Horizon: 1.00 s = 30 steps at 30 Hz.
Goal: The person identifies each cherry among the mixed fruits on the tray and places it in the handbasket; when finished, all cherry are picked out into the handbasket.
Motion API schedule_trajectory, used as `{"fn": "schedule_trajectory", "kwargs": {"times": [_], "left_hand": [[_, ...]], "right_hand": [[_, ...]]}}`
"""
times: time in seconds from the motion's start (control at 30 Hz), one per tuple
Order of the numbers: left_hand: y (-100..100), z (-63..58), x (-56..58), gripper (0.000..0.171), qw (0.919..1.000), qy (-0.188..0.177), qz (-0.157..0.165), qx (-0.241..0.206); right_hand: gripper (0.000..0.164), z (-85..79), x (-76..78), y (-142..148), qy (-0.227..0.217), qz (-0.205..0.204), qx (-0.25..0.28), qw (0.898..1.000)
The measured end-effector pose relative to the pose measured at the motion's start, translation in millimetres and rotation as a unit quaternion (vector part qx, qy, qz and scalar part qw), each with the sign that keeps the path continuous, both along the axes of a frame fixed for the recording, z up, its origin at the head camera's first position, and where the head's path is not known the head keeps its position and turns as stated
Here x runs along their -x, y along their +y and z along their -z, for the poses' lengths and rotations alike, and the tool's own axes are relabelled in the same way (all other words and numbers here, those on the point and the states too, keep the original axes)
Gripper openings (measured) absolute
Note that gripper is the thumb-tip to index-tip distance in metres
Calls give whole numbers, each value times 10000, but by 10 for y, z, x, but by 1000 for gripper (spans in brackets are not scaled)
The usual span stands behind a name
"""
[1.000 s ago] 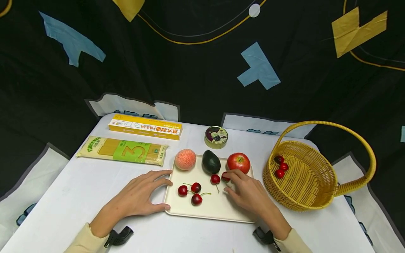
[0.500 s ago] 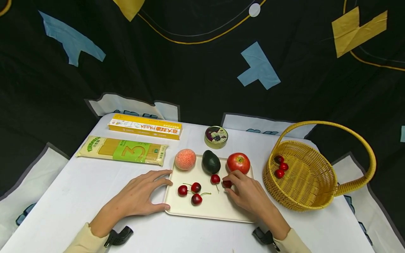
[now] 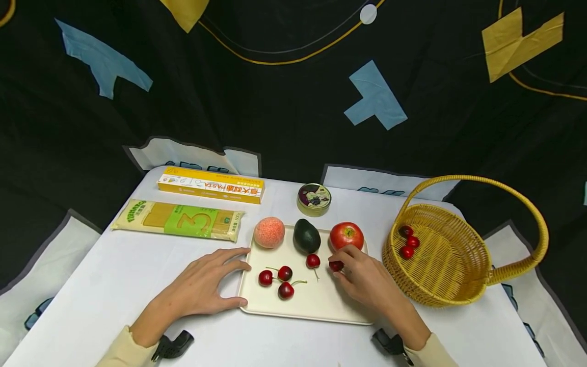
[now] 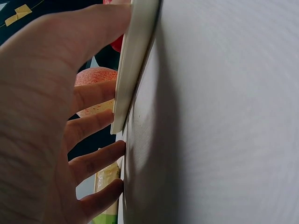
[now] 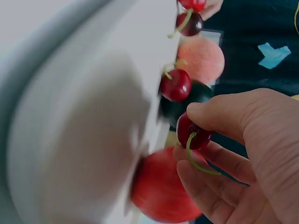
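My right hand (image 3: 369, 279) pinches a dark red cherry (image 5: 194, 136) between thumb and fingertips, over the right part of the cream tray (image 3: 316, 306). In the right wrist view its green stem curves down across the fingers. My left hand (image 3: 202, 285) rests at the tray's left edge, thumb and two fingers touching the rim, the others on the cloth. Left of the held cherry lies a single cherry (image 3: 313, 261), with several more cherries (image 3: 286, 290) grouped nearer the left hand. Along the tray's far side sit a peach (image 3: 269, 232), an avocado (image 3: 307, 236) and a red apple-like fruit (image 3: 346, 236).
A yellow wicker basket (image 3: 440, 300) with a tall handle stands right of the tray, with cherries (image 3: 407, 252) inside. Behind the tray is a round tin (image 3: 314, 200). A pasta box (image 3: 211, 185) and a spaghetti pack (image 3: 179, 219) lie at the back left.
My right hand has taken hold of the cherry near the apple-like fruit and drawn it slightly right and toward me. The left hand stays at the tray's edge.
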<state>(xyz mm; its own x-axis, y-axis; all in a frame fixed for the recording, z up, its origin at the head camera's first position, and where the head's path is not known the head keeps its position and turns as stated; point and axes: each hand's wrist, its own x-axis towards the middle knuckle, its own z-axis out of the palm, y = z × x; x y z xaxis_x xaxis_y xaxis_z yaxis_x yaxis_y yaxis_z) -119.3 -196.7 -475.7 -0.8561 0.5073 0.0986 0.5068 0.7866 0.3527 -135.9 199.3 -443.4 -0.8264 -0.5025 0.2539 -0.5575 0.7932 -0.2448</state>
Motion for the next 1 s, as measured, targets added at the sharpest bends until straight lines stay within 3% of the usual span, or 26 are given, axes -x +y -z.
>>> {"fn": "schedule_trajectory", "kwargs": {"times": [0.37,0.6,1.0], "left_hand": [[4,12,-17,65,10000,48,-31,4],[5,10,-12,64,10000,73,-25,9],[8,7,-4,64,10000,63,-11,28]], "right_hand": [[44,-276,10,269,438,273,150,9986],[40,-382,26,546,860,349,285,9953],[40,-428,16,961,636,955,330,9929]]}}
